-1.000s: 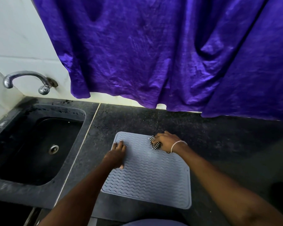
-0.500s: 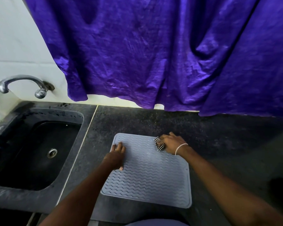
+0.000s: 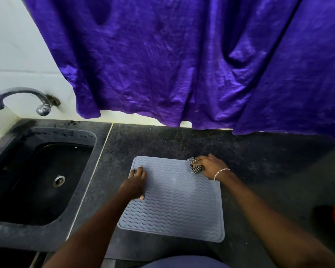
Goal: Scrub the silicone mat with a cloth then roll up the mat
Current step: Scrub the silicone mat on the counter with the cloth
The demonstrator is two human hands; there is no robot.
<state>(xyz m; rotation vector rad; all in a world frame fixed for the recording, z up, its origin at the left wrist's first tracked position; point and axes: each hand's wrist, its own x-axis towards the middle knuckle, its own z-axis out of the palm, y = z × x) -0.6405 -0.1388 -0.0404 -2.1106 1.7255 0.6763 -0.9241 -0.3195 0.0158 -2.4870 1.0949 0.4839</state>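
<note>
On the dark counter (image 3: 259, 171) beside the sink (image 3: 46, 180), the grey mat (image 3: 174, 202) lies flat. The left hand (image 3: 134, 183) rests spread on its left edge, pinning it. The right hand (image 3: 209, 167) is closed around a bunched checkered cloth (image 3: 195, 166) at the far right corner. Scrubbing well likely means firm strokes along the wavy ridges, keeping the mat pinned.

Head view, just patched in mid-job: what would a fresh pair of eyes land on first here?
The purple curtain fills the top of the frame, hanging over the back of the dark counter. Below it, a grey mat lies flat on the counter; the left hand presses its left side and the right hand holds a checkered cloth at its far right corner. A black sink sits at left.
</note>
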